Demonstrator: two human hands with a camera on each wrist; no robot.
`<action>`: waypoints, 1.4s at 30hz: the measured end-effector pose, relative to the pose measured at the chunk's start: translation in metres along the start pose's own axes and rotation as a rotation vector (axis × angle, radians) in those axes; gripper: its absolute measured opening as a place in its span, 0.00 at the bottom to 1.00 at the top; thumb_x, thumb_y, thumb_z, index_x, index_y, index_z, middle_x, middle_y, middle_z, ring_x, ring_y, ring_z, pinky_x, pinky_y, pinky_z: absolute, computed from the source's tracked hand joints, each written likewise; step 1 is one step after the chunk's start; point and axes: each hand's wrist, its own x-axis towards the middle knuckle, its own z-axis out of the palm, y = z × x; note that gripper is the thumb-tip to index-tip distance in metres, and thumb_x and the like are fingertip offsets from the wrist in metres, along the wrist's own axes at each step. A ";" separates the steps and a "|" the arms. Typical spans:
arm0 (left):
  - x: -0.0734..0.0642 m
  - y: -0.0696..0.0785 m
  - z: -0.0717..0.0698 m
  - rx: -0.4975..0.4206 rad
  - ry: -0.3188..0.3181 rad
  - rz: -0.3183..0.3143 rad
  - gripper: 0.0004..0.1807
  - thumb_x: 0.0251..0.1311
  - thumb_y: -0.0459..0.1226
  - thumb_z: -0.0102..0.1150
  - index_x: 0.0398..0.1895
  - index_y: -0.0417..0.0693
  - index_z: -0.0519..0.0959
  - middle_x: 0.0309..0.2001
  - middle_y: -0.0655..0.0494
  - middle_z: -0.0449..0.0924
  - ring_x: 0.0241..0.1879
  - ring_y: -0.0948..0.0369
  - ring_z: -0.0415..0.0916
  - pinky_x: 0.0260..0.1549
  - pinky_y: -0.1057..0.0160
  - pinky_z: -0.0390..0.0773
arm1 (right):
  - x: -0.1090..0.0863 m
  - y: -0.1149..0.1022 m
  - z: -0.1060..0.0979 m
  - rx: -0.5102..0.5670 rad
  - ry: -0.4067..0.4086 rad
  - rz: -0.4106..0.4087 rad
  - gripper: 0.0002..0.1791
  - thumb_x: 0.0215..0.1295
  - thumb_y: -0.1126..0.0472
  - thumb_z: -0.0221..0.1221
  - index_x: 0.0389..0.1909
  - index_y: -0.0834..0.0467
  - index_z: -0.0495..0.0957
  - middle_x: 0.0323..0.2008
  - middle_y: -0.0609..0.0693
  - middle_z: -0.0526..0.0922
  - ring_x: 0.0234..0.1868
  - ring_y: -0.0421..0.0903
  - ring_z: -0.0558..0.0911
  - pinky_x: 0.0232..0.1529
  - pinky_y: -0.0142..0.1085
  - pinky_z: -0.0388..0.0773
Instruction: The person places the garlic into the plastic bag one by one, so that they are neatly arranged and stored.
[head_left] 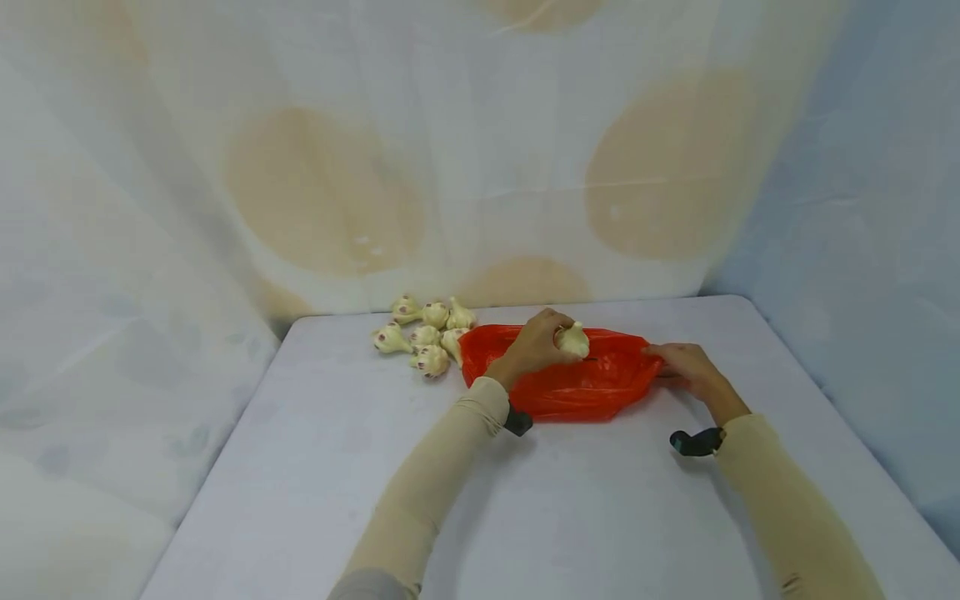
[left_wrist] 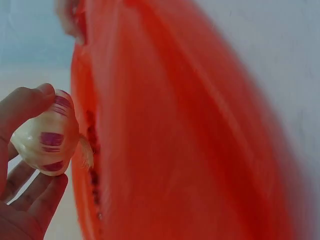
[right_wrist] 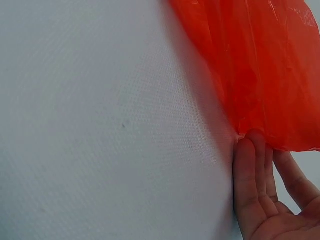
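Your left hand (head_left: pixel 534 343) has fingers and thumb curled round one garlic bulb (head_left: pixel 573 339), holding it over the red plastic bag (head_left: pixel 592 383). In the left wrist view the bulb (left_wrist: pixel 46 141) sits between thumb and fingertips, purple streaks showing, dry root tuft pointing at the bag's edge (left_wrist: pixel 92 165). Your right hand (head_left: pixel 686 367) pins the bag's right end on the worktop (head_left: pixel 570 508); in the right wrist view the fingers (right_wrist: pixel 252 180) look fairly straight, touching the film where it bunches, so pressing rather than a closed grip as far as I can tell. The two hands are apart, one at each end of the bag.

Handling, as a judgement: the bulb is light, firm, with papery skin that can flake or slip, so hold it round the fat middle, not by the tuft or stem. The bag is thin, soft and slippery, collapses flat, has no stiffness; take it at the rim or a gathered corner, since a flat press may let it slide on the smooth worktop.

Further out, a cluster of garlic bulbs (head_left: pixel 426 337) lies loose on the worktop just left of the bag, the nearest touching or almost touching its edge. A pale dotted cloth backdrop (head_left: pixel 480 167) hangs behind.
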 end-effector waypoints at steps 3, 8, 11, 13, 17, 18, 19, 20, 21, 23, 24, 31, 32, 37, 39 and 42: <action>0.003 0.004 0.011 0.012 -0.015 -0.016 0.31 0.37 0.51 0.67 0.48 0.52 0.72 0.43 0.62 0.67 0.39 0.66 0.64 0.31 0.73 0.69 | 0.002 0.000 0.002 0.020 0.016 0.018 0.35 0.57 0.46 0.52 0.62 0.61 0.57 0.56 0.59 0.66 0.48 0.54 0.72 0.44 0.40 0.72; 0.007 0.007 0.026 0.022 -0.022 -0.031 0.32 0.38 0.52 0.66 0.50 0.52 0.72 0.42 0.63 0.67 0.39 0.67 0.64 0.33 0.73 0.68 | 0.004 0.002 0.002 0.034 0.031 0.034 0.37 0.56 0.45 0.54 0.62 0.60 0.57 0.56 0.58 0.66 0.48 0.53 0.72 0.44 0.40 0.72; 0.009 0.007 0.032 0.010 -0.006 -0.027 0.32 0.39 0.53 0.65 0.50 0.52 0.71 0.42 0.63 0.67 0.39 0.68 0.64 0.34 0.74 0.68 | 0.003 0.002 0.002 0.034 0.033 0.028 0.37 0.56 0.45 0.53 0.62 0.61 0.57 0.56 0.59 0.65 0.49 0.53 0.72 0.45 0.40 0.71; 0.011 0.009 0.035 -0.009 -0.001 -0.024 0.33 0.40 0.53 0.64 0.51 0.52 0.70 0.42 0.63 0.67 0.39 0.68 0.63 0.35 0.74 0.68 | 0.002 0.002 0.002 0.036 0.044 0.025 0.36 0.56 0.46 0.53 0.62 0.61 0.58 0.56 0.59 0.66 0.49 0.53 0.71 0.45 0.40 0.71; 0.012 0.012 0.037 -0.009 -0.008 -0.026 0.32 0.42 0.52 0.63 0.52 0.51 0.69 0.44 0.62 0.67 0.41 0.67 0.64 0.37 0.74 0.68 | 0.001 0.003 0.006 0.037 0.049 0.017 0.34 0.56 0.47 0.53 0.60 0.62 0.59 0.56 0.59 0.66 0.48 0.53 0.72 0.44 0.40 0.72; 0.013 0.013 0.037 0.000 -0.008 -0.028 0.32 0.42 0.52 0.63 0.52 0.50 0.69 0.45 0.62 0.67 0.41 0.67 0.64 0.37 0.74 0.68 | 0.001 0.002 0.007 0.039 0.050 0.019 0.34 0.56 0.47 0.53 0.60 0.61 0.60 0.55 0.59 0.67 0.48 0.53 0.72 0.44 0.39 0.72; 0.013 0.013 0.038 0.015 -0.009 -0.028 0.32 0.42 0.51 0.63 0.52 0.50 0.69 0.45 0.61 0.67 0.41 0.67 0.64 0.38 0.74 0.68 | 0.001 0.002 0.008 0.035 0.046 0.016 0.34 0.56 0.46 0.53 0.60 0.61 0.61 0.55 0.59 0.67 0.48 0.53 0.72 0.44 0.39 0.72; 0.013 0.014 0.038 0.031 -0.008 -0.028 0.32 0.42 0.51 0.63 0.52 0.50 0.69 0.45 0.61 0.67 0.41 0.68 0.64 0.38 0.74 0.68 | 0.001 0.003 0.009 0.036 0.042 0.016 0.34 0.56 0.47 0.53 0.59 0.61 0.61 0.55 0.58 0.67 0.48 0.52 0.73 0.44 0.39 0.72; 0.014 0.015 0.038 0.040 -0.009 -0.028 0.32 0.42 0.51 0.63 0.52 0.50 0.69 0.45 0.61 0.67 0.41 0.68 0.64 0.39 0.74 0.68 | 0.002 0.003 0.009 0.033 0.040 0.013 0.34 0.56 0.46 0.54 0.59 0.61 0.61 0.54 0.58 0.67 0.48 0.52 0.73 0.43 0.38 0.73; 0.017 0.017 0.040 0.051 -0.013 -0.023 0.32 0.43 0.51 0.63 0.52 0.50 0.69 0.45 0.61 0.66 0.41 0.68 0.64 0.39 0.74 0.67 | 0.002 0.003 0.009 0.032 0.045 0.008 0.34 0.55 0.46 0.54 0.59 0.61 0.61 0.54 0.59 0.68 0.47 0.52 0.73 0.43 0.39 0.73; 0.018 0.019 0.041 0.049 -0.019 -0.020 0.32 0.43 0.50 0.63 0.53 0.50 0.68 0.45 0.62 0.66 0.40 0.68 0.64 0.39 0.74 0.67 | 0.002 0.004 0.008 0.035 0.051 0.009 0.34 0.55 0.46 0.54 0.59 0.61 0.62 0.54 0.58 0.68 0.47 0.52 0.73 0.43 0.39 0.73; 0.027 0.025 0.049 0.031 -0.050 -0.025 0.31 0.45 0.48 0.63 0.54 0.51 0.68 0.45 0.61 0.66 0.41 0.67 0.64 0.39 0.74 0.67 | 0.001 0.005 0.003 0.048 0.062 0.013 0.34 0.55 0.45 0.54 0.58 0.60 0.62 0.53 0.58 0.68 0.46 0.52 0.73 0.44 0.39 0.72; 0.028 0.025 0.050 0.040 -0.050 -0.030 0.31 0.45 0.48 0.63 0.54 0.50 0.68 0.45 0.61 0.66 0.42 0.67 0.64 0.40 0.74 0.67 | 0.001 0.005 0.004 0.041 0.057 0.013 0.34 0.55 0.45 0.54 0.59 0.60 0.62 0.54 0.58 0.68 0.46 0.52 0.73 0.44 0.39 0.72; 0.028 0.024 0.055 0.050 -0.029 -0.055 0.31 0.46 0.47 0.62 0.54 0.49 0.67 0.48 0.60 0.67 0.43 0.66 0.64 0.41 0.72 0.68 | -0.001 0.004 0.005 0.047 0.045 0.024 0.35 0.54 0.45 0.55 0.59 0.60 0.62 0.54 0.58 0.68 0.46 0.52 0.74 0.44 0.39 0.73; 0.028 0.024 0.058 0.053 -0.014 -0.052 0.31 0.46 0.48 0.62 0.54 0.49 0.67 0.48 0.59 0.67 0.44 0.65 0.64 0.41 0.72 0.68 | -0.001 0.004 0.005 0.058 0.046 0.025 0.34 0.54 0.45 0.55 0.58 0.60 0.63 0.53 0.58 0.69 0.46 0.52 0.74 0.43 0.38 0.73; 0.029 0.023 0.061 0.051 0.003 -0.048 0.31 0.46 0.47 0.62 0.55 0.49 0.67 0.48 0.59 0.67 0.44 0.65 0.64 0.42 0.71 0.67 | -0.001 0.004 0.004 0.068 0.044 0.014 0.35 0.53 0.45 0.56 0.58 0.60 0.63 0.53 0.58 0.69 0.45 0.51 0.75 0.42 0.38 0.74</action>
